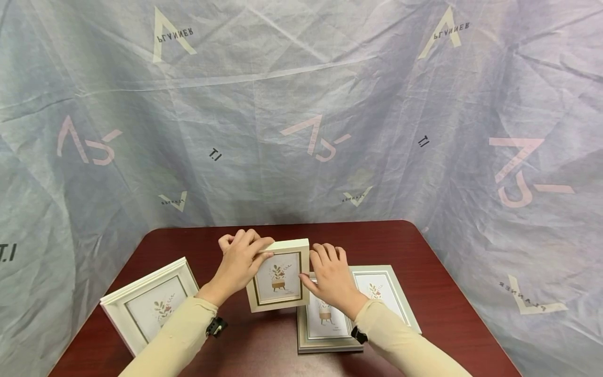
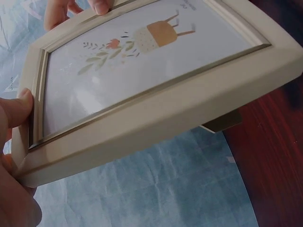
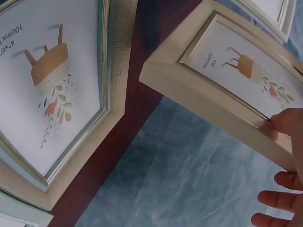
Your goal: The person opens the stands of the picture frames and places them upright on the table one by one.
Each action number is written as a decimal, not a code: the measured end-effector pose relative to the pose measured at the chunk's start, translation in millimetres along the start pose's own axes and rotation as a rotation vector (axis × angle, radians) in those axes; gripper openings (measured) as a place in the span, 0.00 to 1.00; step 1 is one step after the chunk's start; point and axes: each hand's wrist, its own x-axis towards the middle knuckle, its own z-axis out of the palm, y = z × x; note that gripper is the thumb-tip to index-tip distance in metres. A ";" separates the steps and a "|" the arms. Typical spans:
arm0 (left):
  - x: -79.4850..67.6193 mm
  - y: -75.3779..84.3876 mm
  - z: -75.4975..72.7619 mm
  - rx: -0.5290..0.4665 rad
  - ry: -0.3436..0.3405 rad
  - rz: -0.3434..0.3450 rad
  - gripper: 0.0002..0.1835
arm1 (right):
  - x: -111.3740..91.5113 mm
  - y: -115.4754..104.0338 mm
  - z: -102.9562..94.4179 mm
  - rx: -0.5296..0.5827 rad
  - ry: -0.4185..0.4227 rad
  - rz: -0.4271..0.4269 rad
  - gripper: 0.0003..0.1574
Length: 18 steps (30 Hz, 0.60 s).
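Observation:
A cream picture frame with a gold inner edge and a flower-pot print is held up over the middle of the table. My left hand grips its upper left corner, thumb on the front and fingers over the top. At the opposite side, my right hand has its thumb on the frame's front border; the other fingers are beyond the side edge, partly hidden. On the back of the held frame, a small stand piece shows in the left wrist view.
Another white frame stands tilted at the left. Under my right forearm are a beige frame and a pale frame, side by side or overlapping. They sit on the dark red table; a grey printed cloth hangs behind.

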 end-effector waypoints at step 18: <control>7.4 -19.7 -1.0 -0.014 -0.129 -0.130 0.13 | 19.0 -8.0 23.5 -0.038 0.040 0.057 0.30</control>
